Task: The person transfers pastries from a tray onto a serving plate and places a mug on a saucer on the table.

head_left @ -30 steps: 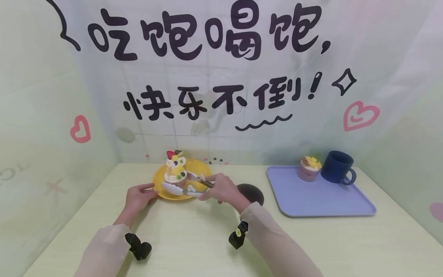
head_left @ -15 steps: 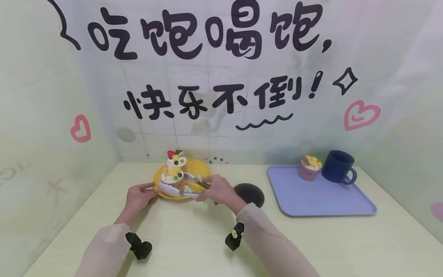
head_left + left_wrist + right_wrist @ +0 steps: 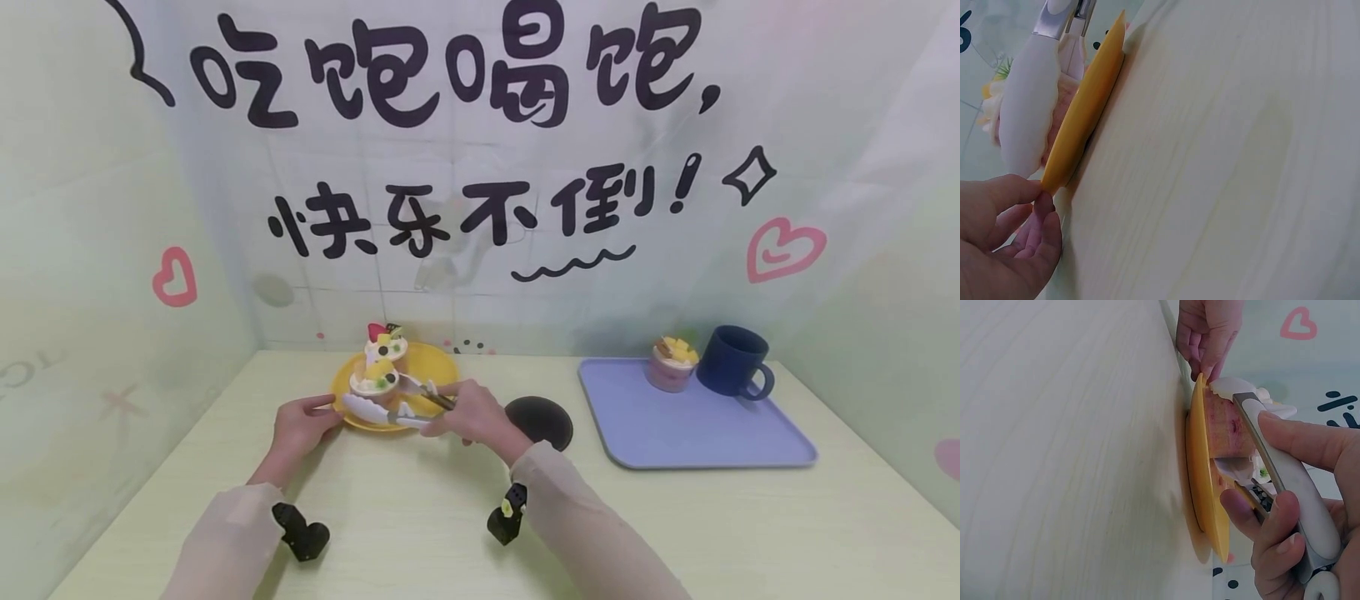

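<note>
My left hand (image 3: 298, 433) pinches the near-left rim of the yellow plate (image 3: 437, 367) between thumb and fingers; the left wrist view shows the plate's rim (image 3: 1085, 115) at the fingertips. With my right hand (image 3: 477, 414) I grip a pair of white-and-metal tongs (image 3: 1297, 494). Their white ends lie on either side of the front dessert cup (image 3: 375, 385), which is on the plate and topped with cream and yellow fruit. Whether both ends press on it, I cannot tell. Just behind it stands another dessert cup (image 3: 386, 348), with a strawberry on top.
A dark round bowl or dish (image 3: 542, 421) sits by my right forearm, partly hidden by it. On the right, a lavender tray (image 3: 705, 437) bears a third dessert cup (image 3: 671, 367) and a dark blue mug (image 3: 731, 360). Printed sheets (image 3: 465, 308) wall in the table.
The tongs and the front dessert cup have shifted slightly left on the plate, my right hand following. The cup behind has edged a little right. My left hand keeps its place.
</note>
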`<state>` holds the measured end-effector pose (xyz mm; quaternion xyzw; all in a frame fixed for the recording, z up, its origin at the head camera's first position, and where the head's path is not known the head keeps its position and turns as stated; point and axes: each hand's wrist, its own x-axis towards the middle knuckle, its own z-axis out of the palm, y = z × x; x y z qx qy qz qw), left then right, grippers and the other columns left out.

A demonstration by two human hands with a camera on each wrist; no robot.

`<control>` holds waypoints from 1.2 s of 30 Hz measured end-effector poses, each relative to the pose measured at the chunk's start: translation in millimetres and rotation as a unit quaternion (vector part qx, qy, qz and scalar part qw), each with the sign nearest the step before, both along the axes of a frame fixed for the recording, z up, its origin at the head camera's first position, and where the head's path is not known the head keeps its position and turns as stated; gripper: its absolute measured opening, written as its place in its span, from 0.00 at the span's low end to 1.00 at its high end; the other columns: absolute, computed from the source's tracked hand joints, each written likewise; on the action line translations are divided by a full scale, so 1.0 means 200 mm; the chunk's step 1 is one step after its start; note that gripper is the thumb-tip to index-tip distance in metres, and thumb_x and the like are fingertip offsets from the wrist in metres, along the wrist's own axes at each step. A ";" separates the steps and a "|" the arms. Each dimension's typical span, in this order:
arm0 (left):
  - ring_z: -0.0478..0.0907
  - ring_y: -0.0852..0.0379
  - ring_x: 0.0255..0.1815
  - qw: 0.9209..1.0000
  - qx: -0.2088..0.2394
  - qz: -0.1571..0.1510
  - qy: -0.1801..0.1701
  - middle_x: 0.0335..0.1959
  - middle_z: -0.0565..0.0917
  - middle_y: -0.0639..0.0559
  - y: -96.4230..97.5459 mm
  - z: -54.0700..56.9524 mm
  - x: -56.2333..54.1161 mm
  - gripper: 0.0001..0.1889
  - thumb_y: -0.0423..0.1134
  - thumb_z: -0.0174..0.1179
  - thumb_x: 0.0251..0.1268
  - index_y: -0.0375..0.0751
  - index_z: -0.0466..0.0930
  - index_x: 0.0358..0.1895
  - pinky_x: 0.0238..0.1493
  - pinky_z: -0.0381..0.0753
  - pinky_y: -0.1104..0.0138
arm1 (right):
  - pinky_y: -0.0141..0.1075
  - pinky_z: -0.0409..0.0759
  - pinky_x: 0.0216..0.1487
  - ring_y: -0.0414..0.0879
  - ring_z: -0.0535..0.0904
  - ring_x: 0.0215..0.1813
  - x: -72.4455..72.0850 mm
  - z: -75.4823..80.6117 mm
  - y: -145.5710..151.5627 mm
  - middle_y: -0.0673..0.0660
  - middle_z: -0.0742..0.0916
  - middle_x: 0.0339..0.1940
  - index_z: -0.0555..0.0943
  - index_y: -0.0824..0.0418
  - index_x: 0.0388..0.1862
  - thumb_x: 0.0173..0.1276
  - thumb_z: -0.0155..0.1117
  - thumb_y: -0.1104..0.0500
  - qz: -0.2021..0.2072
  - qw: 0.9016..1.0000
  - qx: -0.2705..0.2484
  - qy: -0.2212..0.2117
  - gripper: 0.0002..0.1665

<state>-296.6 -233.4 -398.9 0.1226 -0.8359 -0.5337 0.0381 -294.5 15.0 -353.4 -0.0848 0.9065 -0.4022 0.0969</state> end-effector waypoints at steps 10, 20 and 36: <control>0.78 0.61 0.29 1.000 -0.002 -0.003 0.000 0.43 0.80 0.32 0.00 0.01 0.01 0.24 0.32 0.58 0.58 0.24 0.68 0.57 0.30 0.77 0.72 | 0.30 0.66 0.13 0.43 0.65 0.13 0.00 -0.01 0.01 0.53 0.79 0.38 0.74 0.53 0.61 0.43 0.76 0.53 0.010 1.000 -0.005 0.004 0.42; 0.78 0.60 0.29 1.000 -0.002 0.000 -0.002 0.42 0.80 0.33 0.00 0.00 0.01 0.24 0.32 0.58 0.58 0.23 0.68 0.57 0.28 0.77 0.73 | 0.30 0.65 0.12 0.42 0.64 0.12 -0.01 0.01 0.04 0.54 0.80 0.39 0.73 0.53 0.61 0.43 0.76 0.52 0.020 1.000 0.002 0.010 0.42; 0.78 0.61 0.29 1.000 -0.002 -0.001 0.007 0.40 0.81 0.33 0.00 0.01 0.02 0.24 0.31 0.58 0.57 0.22 0.68 0.57 0.30 0.77 0.72 | 0.31 0.65 0.13 0.43 0.65 0.13 -0.01 0.00 0.11 0.52 0.80 0.29 0.73 0.52 0.62 0.44 0.76 0.49 0.032 0.999 0.016 0.010 0.43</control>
